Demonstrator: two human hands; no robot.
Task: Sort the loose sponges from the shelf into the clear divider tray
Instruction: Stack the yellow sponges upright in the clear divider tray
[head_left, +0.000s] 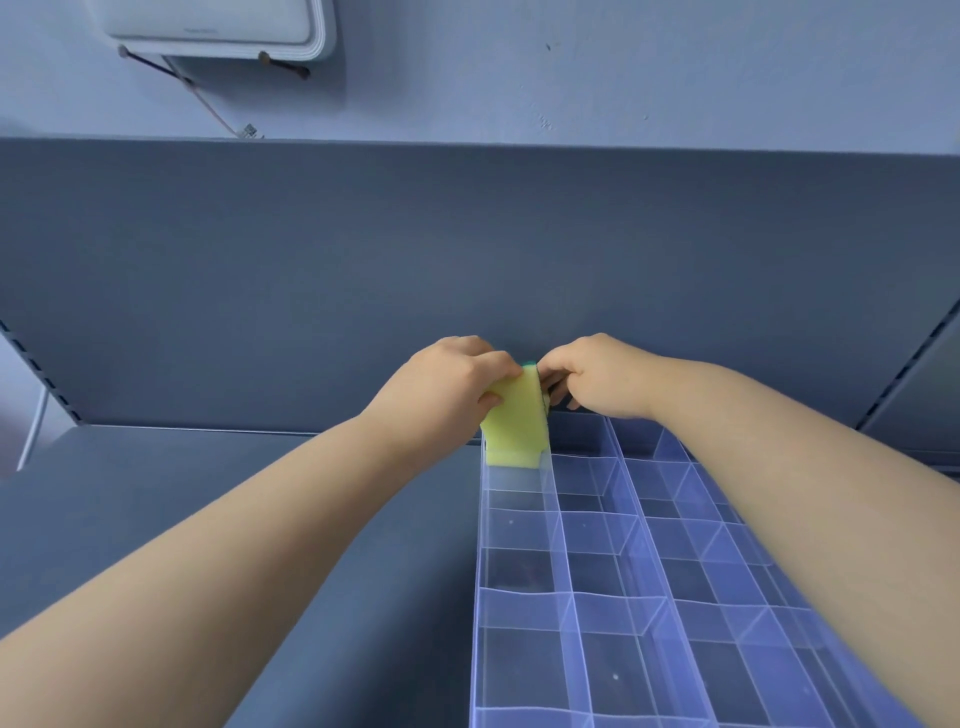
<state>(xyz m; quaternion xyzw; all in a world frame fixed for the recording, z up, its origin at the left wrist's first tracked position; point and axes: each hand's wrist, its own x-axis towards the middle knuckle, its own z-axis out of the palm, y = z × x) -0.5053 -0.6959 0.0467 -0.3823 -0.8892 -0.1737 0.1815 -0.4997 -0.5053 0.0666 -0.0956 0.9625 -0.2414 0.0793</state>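
A yellow sponge with a green scrub side stands on edge in the far left compartment of the clear divider tray, its lower end down inside the cell. My left hand grips its upper left part, thumb on the yellow face. My right hand pinches the top right edge on the green side, fingers curled. The tray lies on the grey shelf and runs from the back panel toward me. Its other compartments hold nothing that I can see.
The grey back panel rises right behind my hands. Slotted shelf uprights stand at the far left and far right. A white box with a dangling cable hangs on the wall above.
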